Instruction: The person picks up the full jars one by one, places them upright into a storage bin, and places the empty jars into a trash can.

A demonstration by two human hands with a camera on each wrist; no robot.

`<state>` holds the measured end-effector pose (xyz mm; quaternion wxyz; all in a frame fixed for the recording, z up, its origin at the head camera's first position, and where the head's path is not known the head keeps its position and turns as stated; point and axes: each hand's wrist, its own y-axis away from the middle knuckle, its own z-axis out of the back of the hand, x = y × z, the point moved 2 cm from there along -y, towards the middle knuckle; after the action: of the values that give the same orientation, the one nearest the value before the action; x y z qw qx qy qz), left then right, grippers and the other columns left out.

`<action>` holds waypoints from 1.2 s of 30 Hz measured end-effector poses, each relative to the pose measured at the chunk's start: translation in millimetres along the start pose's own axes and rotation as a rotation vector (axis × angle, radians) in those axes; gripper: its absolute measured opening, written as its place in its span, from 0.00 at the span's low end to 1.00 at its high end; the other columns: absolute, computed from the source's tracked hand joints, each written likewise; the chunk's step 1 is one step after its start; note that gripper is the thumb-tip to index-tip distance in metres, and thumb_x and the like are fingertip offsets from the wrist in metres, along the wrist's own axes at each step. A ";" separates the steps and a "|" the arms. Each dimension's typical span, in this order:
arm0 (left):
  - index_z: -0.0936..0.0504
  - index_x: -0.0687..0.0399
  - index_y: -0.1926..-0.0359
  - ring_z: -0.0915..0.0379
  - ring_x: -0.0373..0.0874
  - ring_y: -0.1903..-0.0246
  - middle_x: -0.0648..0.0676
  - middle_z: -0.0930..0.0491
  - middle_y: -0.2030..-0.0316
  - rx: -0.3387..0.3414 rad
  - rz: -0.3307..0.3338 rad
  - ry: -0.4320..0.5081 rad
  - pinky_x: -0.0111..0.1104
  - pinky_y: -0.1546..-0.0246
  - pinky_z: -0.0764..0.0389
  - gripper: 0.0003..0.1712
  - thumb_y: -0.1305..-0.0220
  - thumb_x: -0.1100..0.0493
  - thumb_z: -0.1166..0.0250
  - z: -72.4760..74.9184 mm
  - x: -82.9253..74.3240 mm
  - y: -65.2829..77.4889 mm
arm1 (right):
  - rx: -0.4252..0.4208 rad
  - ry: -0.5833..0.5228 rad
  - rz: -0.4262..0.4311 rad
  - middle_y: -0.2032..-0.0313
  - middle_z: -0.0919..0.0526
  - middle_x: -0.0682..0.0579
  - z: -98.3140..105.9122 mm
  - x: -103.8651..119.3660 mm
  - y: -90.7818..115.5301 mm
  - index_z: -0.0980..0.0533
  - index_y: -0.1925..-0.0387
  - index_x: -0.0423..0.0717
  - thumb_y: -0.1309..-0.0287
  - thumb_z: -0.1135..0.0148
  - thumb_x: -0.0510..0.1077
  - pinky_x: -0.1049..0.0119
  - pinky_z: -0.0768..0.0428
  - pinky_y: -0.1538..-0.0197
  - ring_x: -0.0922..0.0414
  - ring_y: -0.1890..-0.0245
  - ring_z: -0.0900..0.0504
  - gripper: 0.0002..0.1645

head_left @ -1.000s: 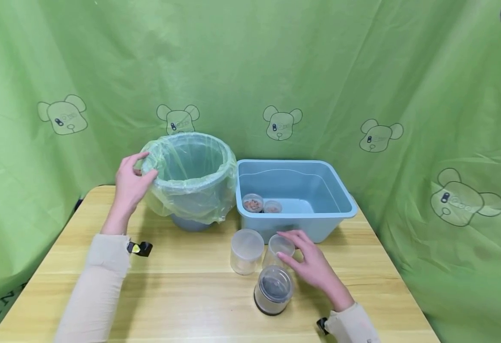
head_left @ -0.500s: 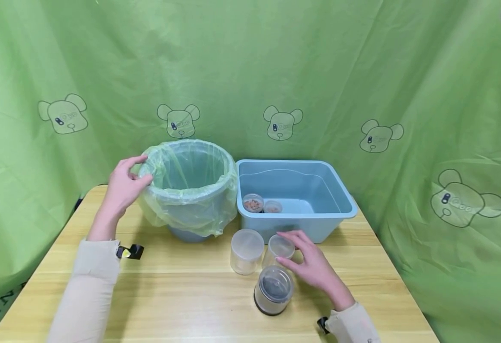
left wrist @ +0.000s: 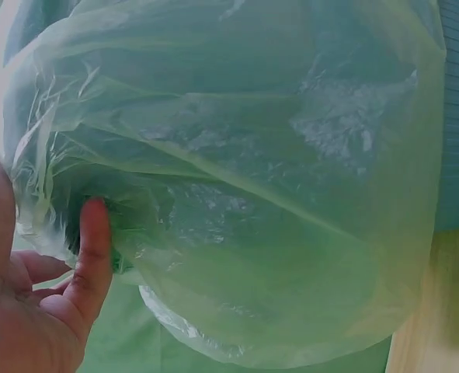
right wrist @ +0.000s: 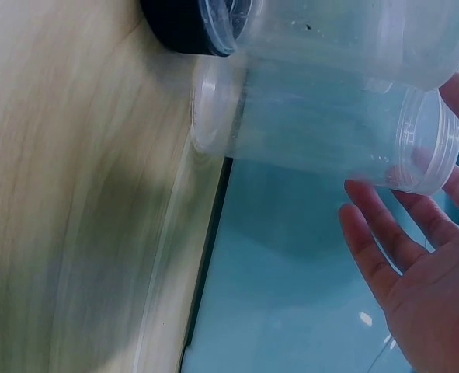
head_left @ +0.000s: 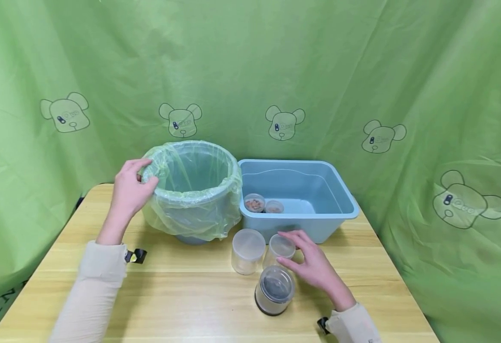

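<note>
My left hand [head_left: 132,188] pinches the near left rim of a blue trash bin [head_left: 192,212], thumb and fingers on the thin green bag that lines it. In the left wrist view the bag [left wrist: 276,217] drapes over the bin's outside. My right hand [head_left: 312,262] spans the top of a clear plastic jar [head_left: 281,245], thumb on the near side, fingers at the far side. In the right wrist view fingertips touch that jar's lid end [right wrist: 431,144]. Beside it stands a second clear jar [head_left: 248,252]. In front is a third jar with a black base [head_left: 275,291].
A blue rectangular tub [head_left: 302,215] stands right of the bin, behind the jars. Inside it, at the front left corner, are two small round containers [head_left: 255,204] with brownish contents. A wooden table [head_left: 182,295] bears everything, and a green curtain [head_left: 233,62] hangs behind.
The bin and my left hand on its rim have come nearer, shifting left and then slightly right. My right hand and the jars stay where they were.
</note>
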<state>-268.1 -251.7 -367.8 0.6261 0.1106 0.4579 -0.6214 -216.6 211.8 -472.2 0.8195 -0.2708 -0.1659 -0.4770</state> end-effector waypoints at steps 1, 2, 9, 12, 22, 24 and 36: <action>0.23 0.61 0.32 0.29 0.48 0.64 0.64 0.27 0.34 -0.002 -0.003 0.003 0.33 0.63 0.27 0.33 0.41 0.62 0.37 -0.6 -0.4 0.2 | -0.003 0.002 -0.001 0.39 0.22 0.54 -0.1 -0.4 0.2 0.26 0.30 0.55 0.43 0.25 0.59 0.51 0.16 0.43 0.53 0.43 0.19 0.40; 0.23 0.62 0.32 0.29 0.49 0.63 0.65 0.27 0.34 -0.004 -0.005 0.008 0.34 0.62 0.27 0.33 0.41 0.62 0.37 -0.9 -0.9 0.5 | -0.007 0.001 -0.001 0.39 0.22 0.54 -0.2 -0.6 0.4 0.26 0.30 0.55 0.43 0.24 0.58 0.51 0.16 0.43 0.54 0.43 0.19 0.40; 0.24 0.61 0.32 0.30 0.50 0.59 0.64 0.27 0.34 -0.008 -0.004 0.043 0.36 0.58 0.27 0.33 0.41 0.62 0.37 -2.1 -1.3 1.4 | -0.074 -0.022 0.012 0.41 0.20 0.55 5.4 1.5 1.9 0.24 0.32 0.56 0.45 0.22 0.56 0.48 0.15 0.46 0.57 0.47 0.19 0.39; 0.23 0.62 0.32 0.30 0.50 0.59 0.64 0.27 0.34 -0.016 -0.006 0.043 0.36 0.57 0.27 0.33 0.41 0.62 0.37 -2.2 -0.5 1.2 | -0.094 -0.023 0.018 0.41 0.20 0.56 9.0 3.7 1.5 0.24 0.33 0.57 0.45 0.22 0.56 0.49 0.15 0.46 0.58 0.47 0.19 0.39; 0.22 0.63 0.33 0.31 0.48 0.60 0.64 0.26 0.35 -0.031 -0.008 0.036 0.32 0.60 0.28 0.33 0.41 0.62 0.37 -1.9 0.5 0.3 | -0.167 -0.026 0.065 0.43 0.19 0.54 21.0 13.5 2.2 0.23 0.35 0.56 0.48 0.19 0.51 0.50 0.14 0.47 0.56 0.48 0.18 0.39; 0.22 0.63 0.33 0.31 0.48 0.60 0.64 0.26 0.35 -0.034 -0.008 0.035 0.32 0.60 0.28 0.33 0.41 0.62 0.37 -1.8 0.9 0.2 | -0.188 -0.019 0.082 0.43 0.19 0.54 22.2 13.9 2.1 0.22 0.35 0.56 0.49 0.19 0.50 0.49 0.15 0.46 0.55 0.47 0.18 0.39; 0.24 0.63 0.32 0.29 0.52 0.57 0.65 0.27 0.35 -0.024 -0.004 0.040 0.37 0.56 0.27 0.32 0.39 0.62 0.37 -3.2 0.3 2.2 | -0.329 -0.070 0.164 0.43 0.18 0.51 34.8 21.0 2.3 0.21 0.36 0.53 0.55 0.17 0.41 0.70 0.27 0.35 0.58 0.43 0.21 0.41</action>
<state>-267.6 -249.2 -370.7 0.6169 0.1146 0.4779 -0.6147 -204.8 219.2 -434.0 0.7941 -0.4301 -0.0913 -0.4196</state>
